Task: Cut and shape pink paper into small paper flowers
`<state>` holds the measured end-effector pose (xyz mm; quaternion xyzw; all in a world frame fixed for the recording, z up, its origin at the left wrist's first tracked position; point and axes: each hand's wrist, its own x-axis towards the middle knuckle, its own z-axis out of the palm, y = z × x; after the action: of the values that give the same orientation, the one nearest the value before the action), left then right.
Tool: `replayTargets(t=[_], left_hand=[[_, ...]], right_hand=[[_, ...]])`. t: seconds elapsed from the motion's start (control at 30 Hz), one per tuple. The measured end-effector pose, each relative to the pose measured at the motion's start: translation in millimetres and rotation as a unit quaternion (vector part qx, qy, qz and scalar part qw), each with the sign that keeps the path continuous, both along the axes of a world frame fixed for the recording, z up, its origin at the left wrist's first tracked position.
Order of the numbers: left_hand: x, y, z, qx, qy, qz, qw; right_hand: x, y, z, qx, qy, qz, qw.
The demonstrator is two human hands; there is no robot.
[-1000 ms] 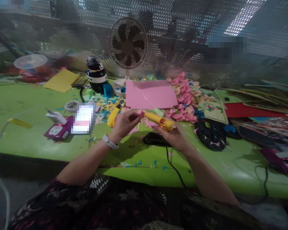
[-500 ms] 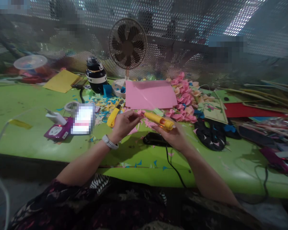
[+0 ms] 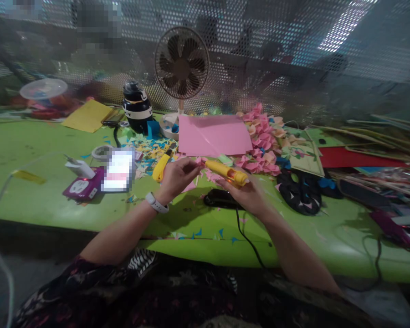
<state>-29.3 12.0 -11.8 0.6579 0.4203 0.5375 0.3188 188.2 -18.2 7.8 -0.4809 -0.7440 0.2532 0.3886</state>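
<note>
- the right hand [image 3: 248,193] is curled around a yellow glue gun [image 3: 225,171], gripping it from below, with the nozzle pointing left toward the other hand.
- the left hand [image 3: 178,176] has its fingertips pinched on a small pink paper piece [image 3: 201,160], which sits right at the tip of the glue gun; a white wristband [image 3: 156,202] is on that wrist.
- both hands hover just above the green table [image 3: 37,200], near its front edge.
- a black cord [image 3: 248,241] runs from under the right hand over the table edge.
- a yellow utility knife [image 3: 161,166] lies just beside the left hand, on paper scraps.
- a pink paper sheet [image 3: 213,134] lies beyond the hands, with a heap of pink paper flowers [image 3: 264,146] on its right.
- a small desk fan [image 3: 181,64] stands behind the sheet, and a black-and-white bottle [image 3: 136,107] stands to its left.
- a roll of tape [image 3: 101,152] and a purple device [image 3: 83,187] lie well to the left.
</note>
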Motion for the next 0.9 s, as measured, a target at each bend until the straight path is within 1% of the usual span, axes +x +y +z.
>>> replayTargets(t=[0.17,0.3,0.37,0.43,0.53,0.6,0.67,0.73,0.8,0.9], left_hand=[[-0.2,-0.2,0.4,-0.002,-0.012,-0.011,1.0],[0.6,0.0,-0.4,-0.013,-0.035,-0.016,0.999],[1.3,0.5,0.7,-0.043,-0.069,-0.029,0.996],[1.7,0.9,3.8,-0.091,-0.116,-0.044,0.988],[1.0,1.3,10.4,-0.155,-0.179,-0.056,0.97],[0.0,1.1,14.0,-0.18,-0.202,-0.067,0.96],[-0.9,0.6,16.1,-0.198,-0.215,-0.075,0.953],[-1.5,0.1,16.7,-0.207,-0.223,-0.076,0.949],[-1.7,-0.1,16.5,-0.209,-0.228,-0.077,0.948],[-2.2,0.6,15.5,-0.203,-0.219,-0.08,0.951]], right_hand=[[-1.0,-0.9,1.9,0.002,0.007,0.001,1.0],[-2.0,-2.7,8.1,0.019,-0.018,-0.005,1.0],[-1.9,-3.2,10.1,0.03,-0.029,-0.009,0.999],[-1.2,-2.8,9.7,0.037,-0.036,-0.011,0.999],[0.4,-0.9,4.3,0.044,-0.029,-0.01,0.999],[1.5,0.5,-0.3,0.058,-0.01,-0.015,0.998],[2.6,1.3,-2.8,0.094,0.012,-0.042,0.995],[3.4,1.0,-1.1,0.151,0.033,-0.085,0.984],[4.0,0.1,5.5,0.195,0.058,-0.121,0.972],[6.2,-0.9,21.9,0.21,0.101,-0.155,0.96]])
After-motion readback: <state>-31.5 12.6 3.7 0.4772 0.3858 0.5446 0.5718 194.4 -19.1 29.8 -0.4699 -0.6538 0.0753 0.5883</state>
